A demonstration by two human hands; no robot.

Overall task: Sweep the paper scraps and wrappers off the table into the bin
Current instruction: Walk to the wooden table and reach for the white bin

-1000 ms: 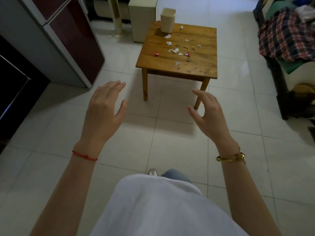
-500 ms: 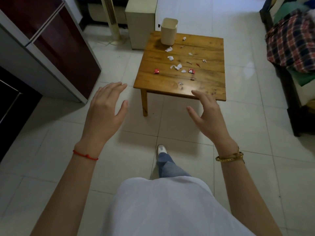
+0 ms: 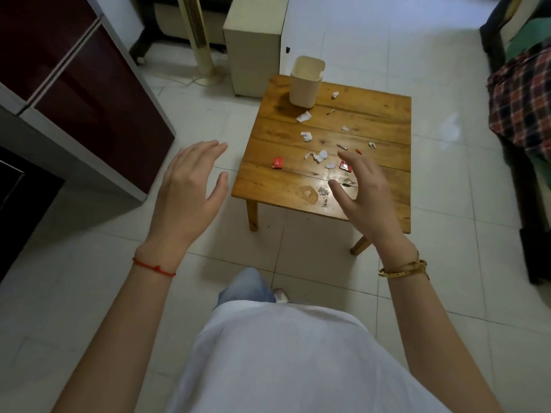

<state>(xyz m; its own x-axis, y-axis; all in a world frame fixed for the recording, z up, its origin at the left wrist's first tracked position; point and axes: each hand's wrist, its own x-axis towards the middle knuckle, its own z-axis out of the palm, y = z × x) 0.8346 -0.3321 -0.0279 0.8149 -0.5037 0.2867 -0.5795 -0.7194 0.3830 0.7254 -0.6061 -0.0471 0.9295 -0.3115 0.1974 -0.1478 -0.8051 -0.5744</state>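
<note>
Hands, left [image 3: 187, 189] and right [image 3: 365, 192], spread empty; table [image 3: 283, 186] now nearer.

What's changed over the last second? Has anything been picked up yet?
Nothing picked up. The person has walked toward the table, so it looks nearer; the right hand now shows in front of its near edge, while the left hand is over the floor beside it. Both hands stay open and empty. Paper scraps, red wrappers and bin lie where they were.

Home living room, fridge [image 3: 89, 93], tiled floor [image 3: 328, 34]
</note>
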